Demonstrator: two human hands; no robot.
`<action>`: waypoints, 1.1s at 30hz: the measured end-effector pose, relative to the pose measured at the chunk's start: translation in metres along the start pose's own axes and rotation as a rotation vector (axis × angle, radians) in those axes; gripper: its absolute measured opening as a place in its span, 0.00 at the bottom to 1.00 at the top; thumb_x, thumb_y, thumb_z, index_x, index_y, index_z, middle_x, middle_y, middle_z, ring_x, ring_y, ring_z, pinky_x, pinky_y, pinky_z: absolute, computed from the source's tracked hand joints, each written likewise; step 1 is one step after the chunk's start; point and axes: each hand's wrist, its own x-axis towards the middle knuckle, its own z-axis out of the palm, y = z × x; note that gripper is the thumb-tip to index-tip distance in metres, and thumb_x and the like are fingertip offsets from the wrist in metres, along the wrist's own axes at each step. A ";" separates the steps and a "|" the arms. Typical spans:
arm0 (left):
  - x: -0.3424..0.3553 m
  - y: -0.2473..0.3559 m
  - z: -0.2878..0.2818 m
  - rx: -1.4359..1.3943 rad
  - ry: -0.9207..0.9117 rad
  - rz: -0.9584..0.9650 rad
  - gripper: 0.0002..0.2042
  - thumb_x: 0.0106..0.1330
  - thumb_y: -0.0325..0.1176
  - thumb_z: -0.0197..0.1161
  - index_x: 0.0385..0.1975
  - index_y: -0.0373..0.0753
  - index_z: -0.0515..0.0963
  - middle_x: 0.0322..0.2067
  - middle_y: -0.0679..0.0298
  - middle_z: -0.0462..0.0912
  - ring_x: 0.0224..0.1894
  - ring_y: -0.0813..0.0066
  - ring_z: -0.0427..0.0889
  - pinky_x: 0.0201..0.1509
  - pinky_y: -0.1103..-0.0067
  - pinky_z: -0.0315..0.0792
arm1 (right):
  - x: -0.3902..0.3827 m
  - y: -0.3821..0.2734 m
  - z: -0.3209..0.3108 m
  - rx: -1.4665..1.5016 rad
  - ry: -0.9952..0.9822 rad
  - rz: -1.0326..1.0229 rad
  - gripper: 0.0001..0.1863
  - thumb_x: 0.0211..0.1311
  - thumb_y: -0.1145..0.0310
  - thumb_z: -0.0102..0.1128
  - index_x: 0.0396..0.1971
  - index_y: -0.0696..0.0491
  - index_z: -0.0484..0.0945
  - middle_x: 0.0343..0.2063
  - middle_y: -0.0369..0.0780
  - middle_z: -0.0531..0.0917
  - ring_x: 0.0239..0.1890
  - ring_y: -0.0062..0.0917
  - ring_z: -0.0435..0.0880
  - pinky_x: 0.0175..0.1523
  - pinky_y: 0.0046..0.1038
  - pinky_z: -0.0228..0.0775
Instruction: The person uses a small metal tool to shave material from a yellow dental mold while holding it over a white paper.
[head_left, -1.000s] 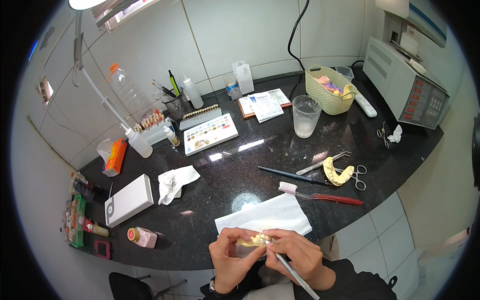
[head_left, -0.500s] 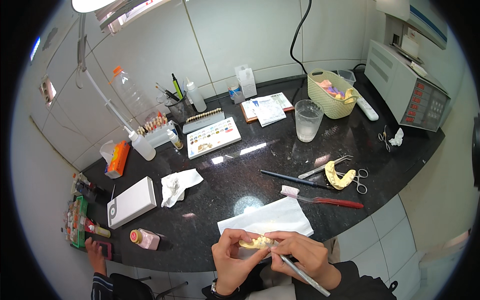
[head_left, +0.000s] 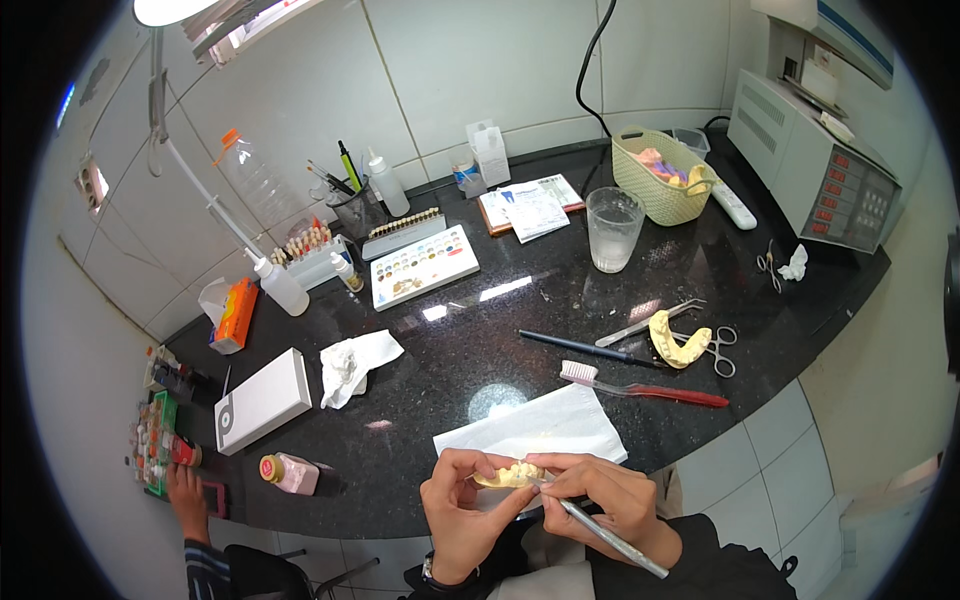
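Observation:
Low at the front edge of the counter, my left hand (head_left: 466, 512) grips a pale yellow plaster dental model (head_left: 517, 475) between thumb and fingers, its row of teeth facing up. My right hand (head_left: 607, 503) is closed round a slim silver-handled tool (head_left: 612, 540), held like a pen. The tool's tip meets the near right side of the model; its shape is too small to make out. Fingers of my right hand also rest against the model's right end. A white paper sheet (head_left: 540, 425) lies just beyond both hands.
A red-handled toothbrush (head_left: 660, 393), a dark slim tool (head_left: 580, 346), tweezers (head_left: 640, 326) and a second dental model (head_left: 678, 340) on scissor-handled forceps lie right. A water cup (head_left: 612, 232) stands behind. Left are a pink jar (head_left: 290, 474), a white box (head_left: 262, 403) and a co-worker's hand (head_left: 187, 503).
The model has tilted slightly in my left hand, and the silver tool's rear end has swung a little right. At far left, the co-worker's hand has moved up toward the small bottles.

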 end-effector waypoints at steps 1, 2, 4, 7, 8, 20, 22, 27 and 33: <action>-0.001 -0.001 -0.001 0.000 0.006 0.009 0.18 0.49 0.18 0.70 0.32 0.34 0.65 0.34 0.52 0.80 0.39 0.71 0.82 0.42 0.80 0.77 | 0.000 0.000 0.000 0.002 -0.003 0.002 0.10 0.44 0.81 0.66 0.28 0.60 0.74 0.32 0.47 0.82 0.39 0.35 0.85 0.39 0.26 0.78; -0.001 -0.002 -0.001 -0.001 0.012 0.018 0.18 0.49 0.18 0.70 0.32 0.34 0.65 0.34 0.52 0.80 0.40 0.71 0.82 0.42 0.80 0.76 | 0.000 0.000 0.001 0.005 -0.005 0.004 0.10 0.44 0.81 0.66 0.28 0.60 0.74 0.32 0.47 0.82 0.39 0.35 0.85 0.39 0.26 0.78; -0.002 -0.004 -0.002 -0.008 0.021 0.031 0.18 0.49 0.18 0.70 0.32 0.34 0.65 0.34 0.52 0.80 0.40 0.71 0.82 0.43 0.80 0.76 | 0.001 0.000 0.004 0.007 0.004 -0.002 0.11 0.43 0.81 0.66 0.27 0.60 0.74 0.32 0.48 0.82 0.39 0.35 0.85 0.39 0.26 0.78; -0.002 -0.004 0.000 -0.018 0.031 0.036 0.18 0.49 0.18 0.70 0.31 0.35 0.65 0.34 0.52 0.80 0.40 0.72 0.81 0.43 0.80 0.76 | -0.001 0.003 0.004 0.030 0.022 0.005 0.11 0.43 0.82 0.66 0.28 0.60 0.74 0.32 0.47 0.82 0.39 0.36 0.85 0.39 0.26 0.78; -0.002 -0.001 0.001 -0.014 0.034 0.034 0.18 0.49 0.18 0.70 0.31 0.35 0.65 0.34 0.52 0.80 0.40 0.72 0.81 0.43 0.80 0.76 | -0.001 0.003 0.004 0.043 0.027 0.008 0.11 0.42 0.82 0.66 0.28 0.60 0.74 0.32 0.47 0.82 0.39 0.36 0.85 0.39 0.26 0.78; -0.003 -0.003 0.000 0.026 0.052 0.061 0.18 0.49 0.17 0.70 0.28 0.36 0.63 0.34 0.51 0.81 0.39 0.72 0.81 0.42 0.80 0.76 | 0.002 0.001 0.006 0.031 0.020 0.028 0.11 0.43 0.82 0.65 0.29 0.60 0.75 0.32 0.47 0.82 0.36 0.36 0.84 0.39 0.26 0.77; -0.003 -0.003 0.001 0.039 0.055 0.064 0.18 0.49 0.17 0.70 0.27 0.36 0.63 0.34 0.51 0.80 0.39 0.72 0.81 0.41 0.80 0.76 | 0.002 0.001 0.007 0.015 0.021 0.033 0.11 0.43 0.82 0.65 0.28 0.60 0.75 0.32 0.47 0.82 0.37 0.35 0.84 0.39 0.26 0.77; -0.001 0.001 0.003 0.005 0.063 0.007 0.18 0.49 0.18 0.70 0.27 0.36 0.63 0.33 0.52 0.80 0.40 0.72 0.81 0.42 0.80 0.77 | 0.001 0.002 0.005 0.042 0.014 0.041 0.11 0.44 0.81 0.66 0.29 0.60 0.75 0.34 0.48 0.82 0.38 0.35 0.85 0.40 0.26 0.78; -0.002 -0.001 0.001 0.008 0.036 0.029 0.17 0.49 0.18 0.70 0.28 0.35 0.64 0.33 0.51 0.80 0.40 0.70 0.81 0.43 0.80 0.76 | 0.000 0.001 0.003 0.028 0.002 0.021 0.11 0.44 0.82 0.65 0.29 0.60 0.74 0.34 0.48 0.82 0.38 0.36 0.84 0.40 0.26 0.78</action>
